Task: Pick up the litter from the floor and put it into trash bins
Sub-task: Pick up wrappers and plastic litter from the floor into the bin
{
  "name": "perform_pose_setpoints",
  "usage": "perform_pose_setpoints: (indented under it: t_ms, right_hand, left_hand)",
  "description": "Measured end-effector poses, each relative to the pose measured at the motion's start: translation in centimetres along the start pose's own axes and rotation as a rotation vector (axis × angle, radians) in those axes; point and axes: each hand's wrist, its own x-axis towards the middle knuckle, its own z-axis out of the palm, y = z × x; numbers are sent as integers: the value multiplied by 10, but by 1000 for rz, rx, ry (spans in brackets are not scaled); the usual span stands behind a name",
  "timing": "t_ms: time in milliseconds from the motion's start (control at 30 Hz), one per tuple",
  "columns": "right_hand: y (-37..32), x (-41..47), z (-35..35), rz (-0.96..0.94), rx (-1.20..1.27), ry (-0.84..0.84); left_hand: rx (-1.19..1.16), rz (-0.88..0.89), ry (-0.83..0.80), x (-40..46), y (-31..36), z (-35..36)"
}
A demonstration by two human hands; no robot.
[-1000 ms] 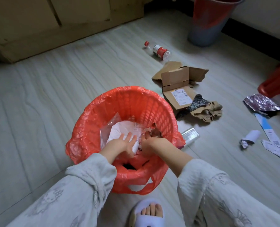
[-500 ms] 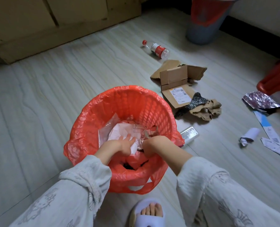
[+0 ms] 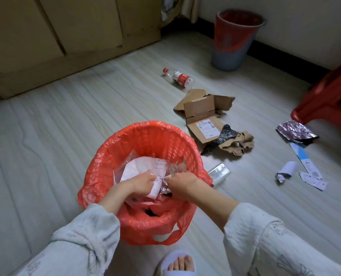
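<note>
Both hands, left hand [image 3: 143, 183] and right hand [image 3: 180, 181], have sunk deeper into the red-lined basket [image 3: 145, 132], fingers still pinching the plastic-wrapped paper [image 3: 143, 168], so it is nearly binned.

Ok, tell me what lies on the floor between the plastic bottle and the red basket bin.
In the head view, only bare floor lies between the plastic bottle and the red basket bin; the cardboard box sits off to the right.
</note>
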Motion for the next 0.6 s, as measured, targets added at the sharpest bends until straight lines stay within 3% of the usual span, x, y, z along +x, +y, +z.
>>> perform_pose_setpoints:
  t_ms: [133, 367, 600]
  right_hand:
    - [0, -25, -13, -33, 2, 103]
    - [9, -69, -27, 6, 252, 227]
    - [59, -118, -29, 44, 315, 410]
  left_hand:
    - [-60, 59, 102, -22, 8, -8]
    - [-113, 100, 289, -57, 28, -19]
    - [-104, 299, 511, -68, 96, -33]
